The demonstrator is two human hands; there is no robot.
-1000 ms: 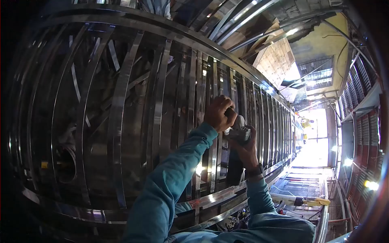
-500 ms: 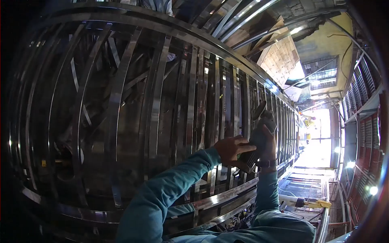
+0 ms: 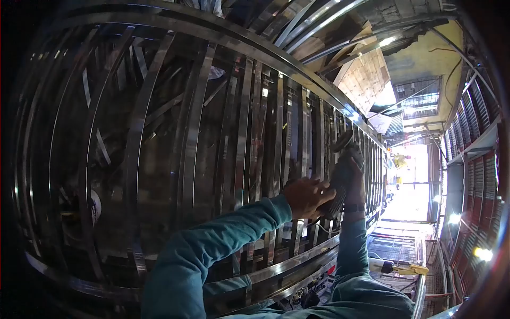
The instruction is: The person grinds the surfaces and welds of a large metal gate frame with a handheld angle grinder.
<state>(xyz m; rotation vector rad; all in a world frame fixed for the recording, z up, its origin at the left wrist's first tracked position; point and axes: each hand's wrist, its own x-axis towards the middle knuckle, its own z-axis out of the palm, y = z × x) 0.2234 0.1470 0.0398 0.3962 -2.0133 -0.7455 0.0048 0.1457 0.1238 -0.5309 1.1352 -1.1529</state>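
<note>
An angle grinder with a dark body and a round disc at its head is held above a shiny metal frame of parallel bars. My right hand is wrapped around the grinder body, partly hidden behind it. A dark band circles that wrist. Close by the grinder's rear half is my left hand, its fingers bent and apart, tips at the side of the body. Whether they press on it is hard to see. The disc hangs over the bars near the far rail.
Wooden boards lean beyond the far rail. A pale tool with a yellow end lies at the lower right. In the bright opening, a person in yellow is far off. Corrugated panels stand along the right.
My left hand's fingers have gone from stretched toward the grinder to more bent. The grinder tilts slightly differently, and the view has shifted so the frame sits a little farther left.
</note>
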